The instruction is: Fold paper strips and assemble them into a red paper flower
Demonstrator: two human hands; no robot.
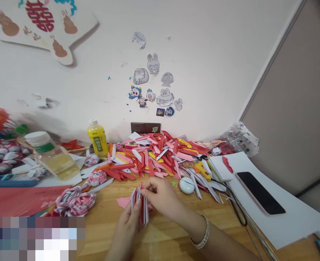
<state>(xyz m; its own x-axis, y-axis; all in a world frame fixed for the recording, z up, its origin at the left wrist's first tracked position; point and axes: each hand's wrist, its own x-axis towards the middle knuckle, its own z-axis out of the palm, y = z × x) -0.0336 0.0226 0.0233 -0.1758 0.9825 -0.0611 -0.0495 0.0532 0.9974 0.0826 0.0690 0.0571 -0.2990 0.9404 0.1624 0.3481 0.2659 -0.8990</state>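
Folded red and white paper strips (pixel 144 214) stand bunched together above the wooden table. My left hand (pixel 129 219) grips them from the left, its thumb pressed over their front. My right hand (pixel 160 194), with a bracelet on the wrist, pinches the top of a red strip at the bunch's upper right. Behind the bunch, a pink paper piece (pixel 122 202) lies on the table. A large heap of folded red, pink, white and yellow strips (pixel 151 156) lies just beyond my hands.
A yellow bottle (pixel 97 139) and a tipped jar of yellowish liquid (pixel 56 159) are at left, near pink-white woven paper pieces (pixel 77 203). Right are a white round case (pixel 187 185), a yellow glue gun (pixel 202 170) with cable, and a phone (pixel 260 193) on white sheets (pixel 287 224).
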